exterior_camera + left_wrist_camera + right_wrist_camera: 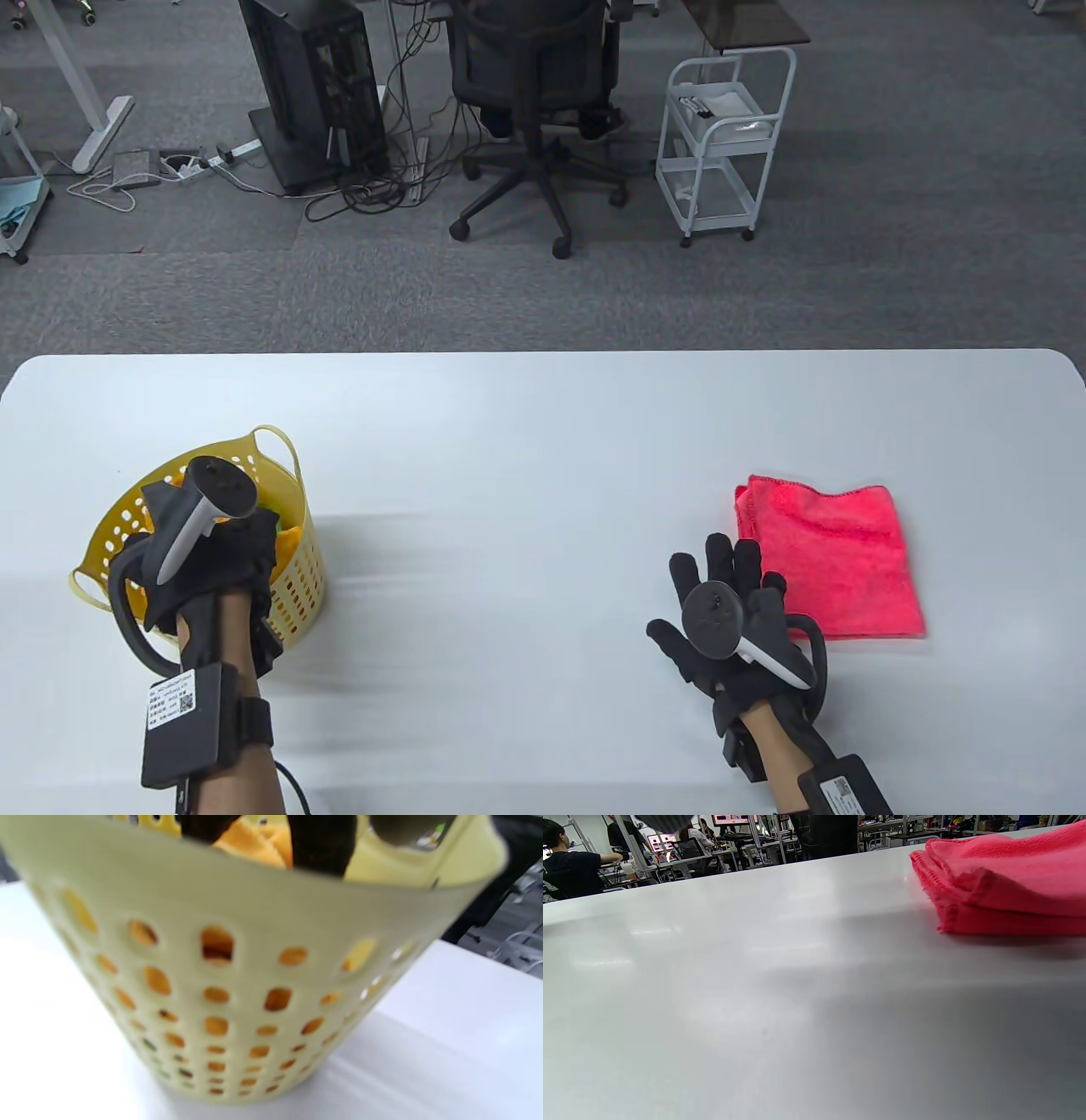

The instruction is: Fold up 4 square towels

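Note:
A folded red towel (836,560) lies flat on the white table (543,424) at the right; it also shows in the right wrist view (1005,887). My right hand (721,594) hovers just left of it, fingers spread, holding nothing. A yellow perforated basket (288,586) stands at the left with an orange towel (288,536) inside. My left hand (212,543) reaches down into the basket. In the left wrist view the fingers (322,840) dip past the basket rim (254,891) against the orange towel (250,842); whether they grip it is hidden.
The table's far edge (543,353) borders grey carpet with an office chair (534,102), a white trolley (725,136) and a black computer tower (310,85) beyond. Bare table lies between basket and red towel.

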`<state>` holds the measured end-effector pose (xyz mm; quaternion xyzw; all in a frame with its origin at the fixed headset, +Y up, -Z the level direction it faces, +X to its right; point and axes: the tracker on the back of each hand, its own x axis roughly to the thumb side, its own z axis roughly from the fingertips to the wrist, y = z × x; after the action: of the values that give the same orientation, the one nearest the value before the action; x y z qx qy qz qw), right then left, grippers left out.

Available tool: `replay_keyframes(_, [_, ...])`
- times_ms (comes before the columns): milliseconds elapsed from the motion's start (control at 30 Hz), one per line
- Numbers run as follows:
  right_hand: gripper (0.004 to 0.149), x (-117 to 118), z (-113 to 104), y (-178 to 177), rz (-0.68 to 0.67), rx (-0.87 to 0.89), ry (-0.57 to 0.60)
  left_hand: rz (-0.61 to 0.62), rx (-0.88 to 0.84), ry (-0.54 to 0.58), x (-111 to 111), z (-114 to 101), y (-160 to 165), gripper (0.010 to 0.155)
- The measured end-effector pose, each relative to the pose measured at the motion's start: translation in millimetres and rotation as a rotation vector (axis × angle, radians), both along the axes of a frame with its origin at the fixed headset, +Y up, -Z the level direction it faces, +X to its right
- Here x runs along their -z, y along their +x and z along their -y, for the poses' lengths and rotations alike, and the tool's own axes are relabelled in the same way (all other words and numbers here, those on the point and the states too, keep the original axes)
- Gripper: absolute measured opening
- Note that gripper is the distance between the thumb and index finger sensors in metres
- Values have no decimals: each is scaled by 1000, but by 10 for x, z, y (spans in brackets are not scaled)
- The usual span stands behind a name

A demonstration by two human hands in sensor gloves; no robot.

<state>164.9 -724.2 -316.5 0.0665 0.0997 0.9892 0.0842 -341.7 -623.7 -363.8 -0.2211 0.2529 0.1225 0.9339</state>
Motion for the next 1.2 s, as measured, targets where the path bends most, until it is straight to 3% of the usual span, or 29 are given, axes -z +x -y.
replay_keyframes(200, [83, -4, -1, 1, 0, 5, -10, 7, 16, -119, 63, 74, -26, 63])
replay_keyframes(367, [83, -5, 2, 3, 7, 3, -18, 4, 31, -106, 91, 98, -37, 63])
replay_keyframes(733, [83, 3, 1, 21, 24, 15, -28, -6, 20, -8, 68, 103, -135, 61])
replay_keyframes(1200, [83, 10, -4, 29, 25, 25, -21, 21, 124, 275, -129, -342, 66, 59])
